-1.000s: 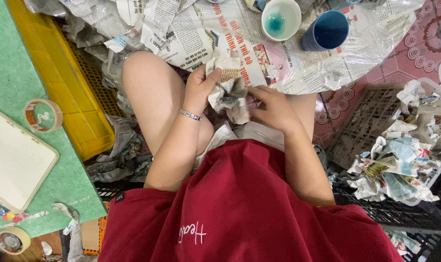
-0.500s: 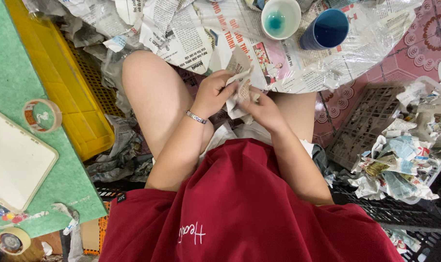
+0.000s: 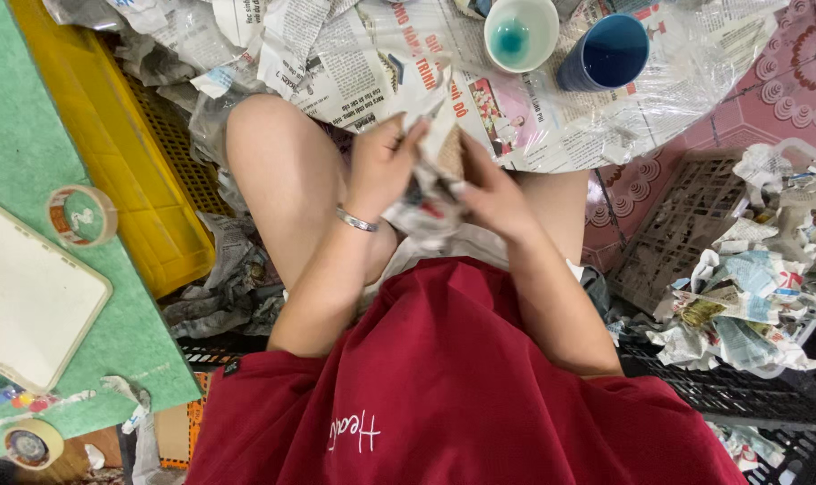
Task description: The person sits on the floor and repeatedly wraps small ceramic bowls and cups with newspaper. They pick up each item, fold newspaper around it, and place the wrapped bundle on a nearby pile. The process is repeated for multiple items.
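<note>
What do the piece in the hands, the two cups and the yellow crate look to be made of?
Piece held by the left hand and right hand: crumpled newspaper, matte, printed, creased. White cup holding teal liquid: smooth and glossy, plastic or ceramic, cannot tell which. Blue cup: glossy, likely plastic. Yellow crate: moulded plastic, going by its lattice grid.

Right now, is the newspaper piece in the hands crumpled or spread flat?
Crumpled: the newspaper piece is bunched and creased between the left hand and right hand.
</note>
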